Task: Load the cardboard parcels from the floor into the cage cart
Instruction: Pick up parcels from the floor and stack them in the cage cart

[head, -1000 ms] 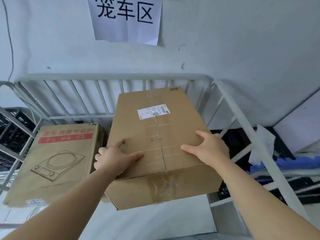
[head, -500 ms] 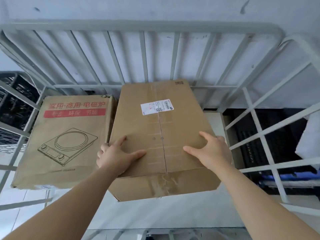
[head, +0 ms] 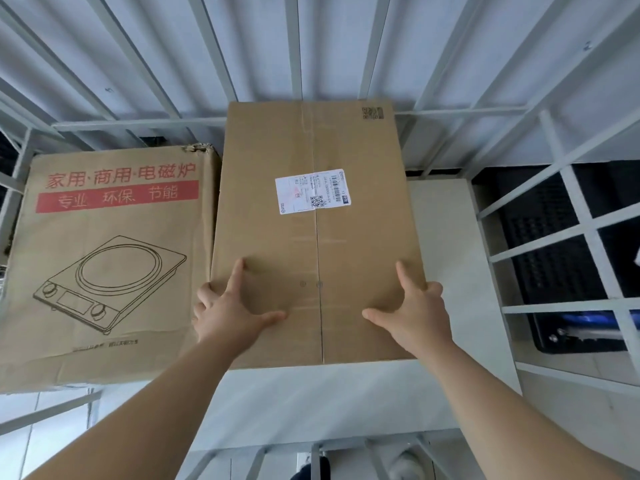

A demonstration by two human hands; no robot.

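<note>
Both hands, left hand [head: 228,313] and right hand [head: 414,315], clasp the near corners of a plain parcel [head: 317,233] inside the cage cart [head: 446,220], its long axis pointing at the back bars, beside an induction-cooker box [head: 107,258].

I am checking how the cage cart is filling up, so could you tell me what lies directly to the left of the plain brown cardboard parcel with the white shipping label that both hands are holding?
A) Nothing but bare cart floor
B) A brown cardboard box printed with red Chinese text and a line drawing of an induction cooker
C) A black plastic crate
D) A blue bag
B: the brown cardboard box printed with red text and a cooker drawing sits beside the left edge of the plain brown cardboard parcel, which the left hand and right hand grip at its near end.
</note>
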